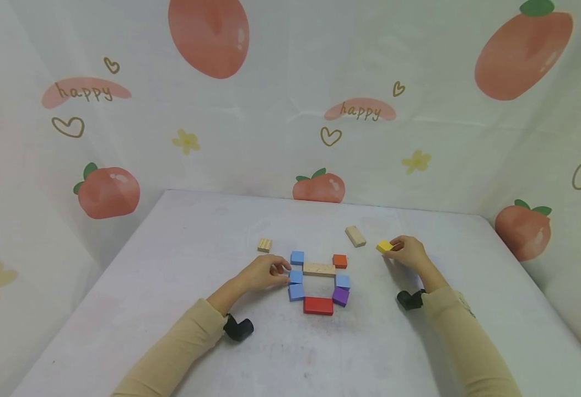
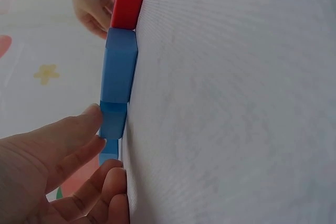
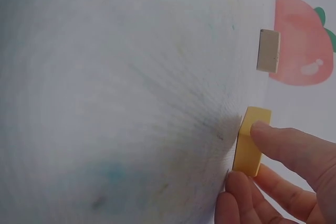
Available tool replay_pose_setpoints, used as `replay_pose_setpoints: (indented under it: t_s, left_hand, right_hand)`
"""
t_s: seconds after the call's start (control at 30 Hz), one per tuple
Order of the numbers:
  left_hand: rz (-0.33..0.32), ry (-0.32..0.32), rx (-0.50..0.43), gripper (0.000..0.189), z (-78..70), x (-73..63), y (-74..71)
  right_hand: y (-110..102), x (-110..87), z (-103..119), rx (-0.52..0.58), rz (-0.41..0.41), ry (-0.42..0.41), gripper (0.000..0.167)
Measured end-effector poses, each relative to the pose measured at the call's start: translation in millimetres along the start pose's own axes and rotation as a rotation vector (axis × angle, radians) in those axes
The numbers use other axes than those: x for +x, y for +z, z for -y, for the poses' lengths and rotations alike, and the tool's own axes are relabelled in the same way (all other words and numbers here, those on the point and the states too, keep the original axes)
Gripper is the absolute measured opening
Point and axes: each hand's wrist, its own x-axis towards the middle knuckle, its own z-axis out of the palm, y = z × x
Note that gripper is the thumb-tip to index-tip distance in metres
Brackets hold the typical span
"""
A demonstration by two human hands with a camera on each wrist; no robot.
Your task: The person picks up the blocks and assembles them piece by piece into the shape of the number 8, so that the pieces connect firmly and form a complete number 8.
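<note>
My right hand (image 1: 408,253) pinches a yellow block (image 1: 384,246) between thumb and fingers, at the right of the arrangement. In the right wrist view the thumb lies on the yellow block's (image 3: 249,142) face, low over the tabletop. My left hand (image 1: 264,272) is beside the left column of blocks, its thumb tip right at the middle blue block (image 1: 296,277) and its other fingers loosely bent. Another blue block (image 1: 296,292) sits just nearer, and a third blue block (image 1: 297,257) stands farther back. In the left wrist view the thumb overlaps the blue block's (image 2: 113,120) edge.
A long wooden block (image 1: 319,269) spans the middle; a red block (image 1: 318,306) closes the near side. On the right side are an orange block (image 1: 340,261), a blue block (image 1: 342,281) and a purple block (image 1: 340,296). Two wooden blocks, one striped (image 1: 264,245), one plain (image 1: 355,236), lie farther back.
</note>
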Motion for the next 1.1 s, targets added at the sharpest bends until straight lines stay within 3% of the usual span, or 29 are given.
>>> replay_pose_setpoints:
  t_s: [0.67, 1.1]
  left_hand:
    - [0.000, -0.026, -0.001, 0.027, 2.4, 0.9, 1.4]
    - [-0.002, -0.021, -0.005, 0.026, -0.3, 0.0, 0.0]
  right_hand:
    - [0, -0.3, 1, 0.020, 0.008, -0.017, 0.046]
    - [-2, -3.6, 16, 0.023, -0.015, -0.046, 0.044]
